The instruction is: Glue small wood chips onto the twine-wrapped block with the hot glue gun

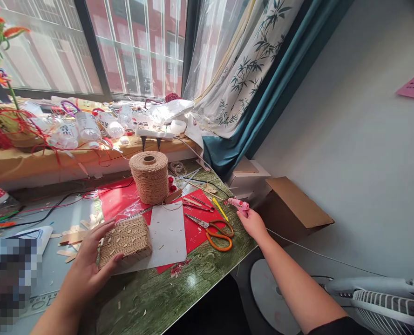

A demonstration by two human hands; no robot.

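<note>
Here, your left hand (pixel 88 263) lies on the twine-wrapped block (pixel 125 238). The fingers are spread along its left edge and the thumb presses its near edge, so the hand is open against it, not closed around it. The block lies flat at the near left of the desk (pixel 193 286), partly on a white sheet (pixel 170 235), and small pale chips are stuck on its top.

Your right hand (pixel 253 224) is well apart from the left, out over the desk's right edge. Its fingers are closed on a pink glue gun (pixel 239 204), whose tip points left toward the middle of the desk.

Between your hands, orange-handled scissors (pixel 216 232) lie shut on a red sheet (pixel 197 238), with the blades pointing back and left. Just behind them lie a yellow pen (pixel 220 210) and several thin sticks. Behind the block, a large spool of twine (pixel 150 177) stands upright, with a loose strand trailing onto the white sheet. Pale wood slivers (pixel 70 237) are scattered on the desk just left of your left hand.

Farther back, a white power strip (pixel 154 135) sits on the window ledge among clear plastic bottles and red wire. To the right of the desk, beyond the glue gun, an open cardboard box (pixel 295 204) stands against the wall below a teal curtain (pixel 248 125).
</note>
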